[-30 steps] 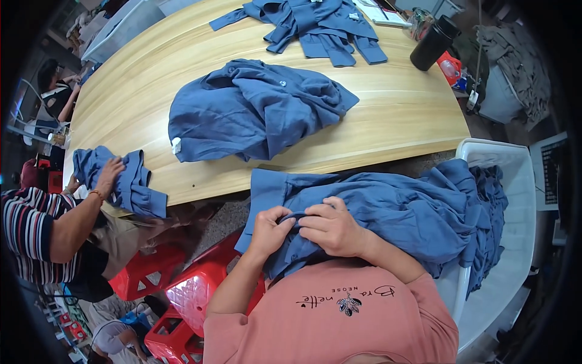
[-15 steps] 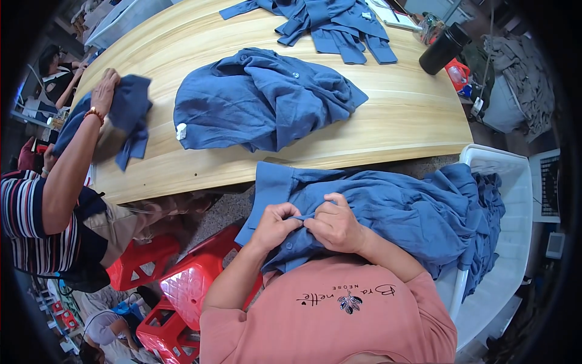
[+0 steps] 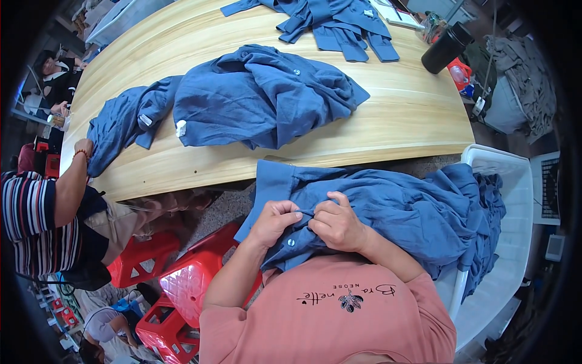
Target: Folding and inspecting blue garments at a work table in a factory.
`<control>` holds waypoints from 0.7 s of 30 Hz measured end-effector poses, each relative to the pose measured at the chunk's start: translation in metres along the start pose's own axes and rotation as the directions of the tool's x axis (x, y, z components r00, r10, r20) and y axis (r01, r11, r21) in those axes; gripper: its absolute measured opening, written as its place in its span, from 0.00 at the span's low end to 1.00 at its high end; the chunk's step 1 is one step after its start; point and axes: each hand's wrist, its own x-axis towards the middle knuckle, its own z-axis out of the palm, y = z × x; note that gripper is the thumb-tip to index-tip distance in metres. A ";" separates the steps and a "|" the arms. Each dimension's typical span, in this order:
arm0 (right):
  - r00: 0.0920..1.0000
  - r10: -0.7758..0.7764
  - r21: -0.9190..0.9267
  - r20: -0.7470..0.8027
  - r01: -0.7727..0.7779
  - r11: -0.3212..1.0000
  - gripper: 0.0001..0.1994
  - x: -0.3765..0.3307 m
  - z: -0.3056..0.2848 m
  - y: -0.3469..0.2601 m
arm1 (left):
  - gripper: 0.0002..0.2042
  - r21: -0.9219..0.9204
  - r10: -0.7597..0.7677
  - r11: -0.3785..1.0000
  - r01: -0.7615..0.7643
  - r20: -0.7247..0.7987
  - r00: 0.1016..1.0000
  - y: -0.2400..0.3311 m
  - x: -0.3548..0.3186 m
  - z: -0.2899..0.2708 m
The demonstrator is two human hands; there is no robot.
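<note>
A blue buttoned shirt [image 3: 394, 209] lies across my lap, its right end draped over the rim of a white plastic tub [image 3: 506, 267]. My left hand [image 3: 274, 223] pinches a fold of the cloth between thumb and forefinger. Close beside it, my right hand [image 3: 337, 225] has its fingers curled on the same fold, with the forefinger raised. Just below the hands, a small button [image 3: 291, 242] shows on the shirt. What lies under my fingertips is hidden.
On the wooden table [image 3: 412, 121] lie a crumpled blue shirt [image 3: 260, 100], more blue garments [image 3: 339, 27] and a black bottle [image 3: 447, 48]. At left, a co-worker's hand [image 3: 83, 147] touches another blue garment [image 3: 124, 115]. Red stools [image 3: 191, 285] stand below left.
The co-worker's hand has come down toward the table's near-left edge, and the garment it was lifting now lies beside the crumpled shirt. My hands have shifted only slightly on the fold.
</note>
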 end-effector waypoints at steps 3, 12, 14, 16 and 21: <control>0.999 -0.017 0.001 -0.035 0.017 1.000 0.05 0.003 -0.003 -0.004 | 0.02 0.019 0.010 1.000 -0.011 0.014 1.000 -0.004 0.001 -0.002; 0.994 -0.022 -0.025 -0.107 0.020 0.999 0.05 0.008 0.009 -0.001 | 0.03 -0.047 -0.018 0.999 0.019 0.021 1.000 -0.007 0.001 0.001; 0.995 -0.006 -0.023 -0.104 0.004 1.000 0.05 0.008 0.010 -0.001 | 0.05 -0.032 -0.004 0.999 0.005 0.025 1.000 -0.005 -0.001 0.004; 0.998 -0.005 0.000 -0.069 0.005 1.000 0.05 0.008 0.009 0.001 | 0.05 -0.007 0.014 1.000 -0.014 -0.007 1.000 -0.006 -0.003 0.008; 0.998 -0.034 0.004 -0.059 0.035 0.999 0.05 0.008 0.010 0.000 | 0.06 -0.012 0.057 0.998 -0.057 -0.016 0.998 -0.006 -0.002 0.009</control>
